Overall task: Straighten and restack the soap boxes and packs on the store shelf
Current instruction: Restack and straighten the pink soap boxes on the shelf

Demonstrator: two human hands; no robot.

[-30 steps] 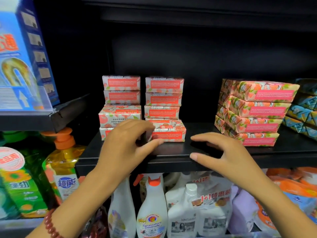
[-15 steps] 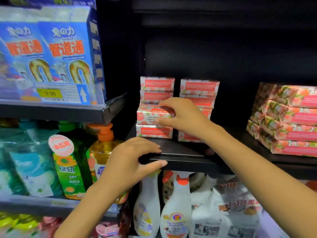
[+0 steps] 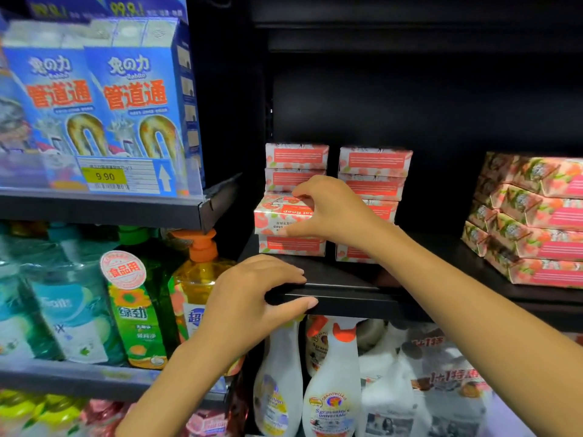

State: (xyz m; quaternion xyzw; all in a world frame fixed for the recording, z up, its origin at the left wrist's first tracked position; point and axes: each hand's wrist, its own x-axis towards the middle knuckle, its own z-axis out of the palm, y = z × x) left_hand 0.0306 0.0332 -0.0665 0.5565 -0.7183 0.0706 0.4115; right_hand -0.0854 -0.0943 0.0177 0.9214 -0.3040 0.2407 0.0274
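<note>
Two stacks of pink-and-white soap boxes stand on the black shelf (image 3: 334,275). In the left stack (image 3: 295,159) one box (image 3: 274,214) sticks forward and lies upside down. My right hand (image 3: 331,212) grips this protruding box, fingers on its top and thumb under its front. The right stack (image 3: 375,162) is partly hidden behind that hand. My left hand (image 3: 252,298) clasps the shelf's front edge, thumb below. A pile of larger pink soap packs (image 3: 533,222) lies skewed at the right.
Blue drain-cleaner boxes (image 3: 94,96) with a 9.90 price tag stand on the upper left shelf. Green and orange detergent bottles (image 3: 135,304) fill the shelf below it. White spray bottles (image 3: 331,389) and refill bags sit under the soap shelf.
My right hand went from the shelf edge up to the protruding box in the left stack and closed on it. My left hand dropped onto the shelf's front edge. The view shifted left.
</note>
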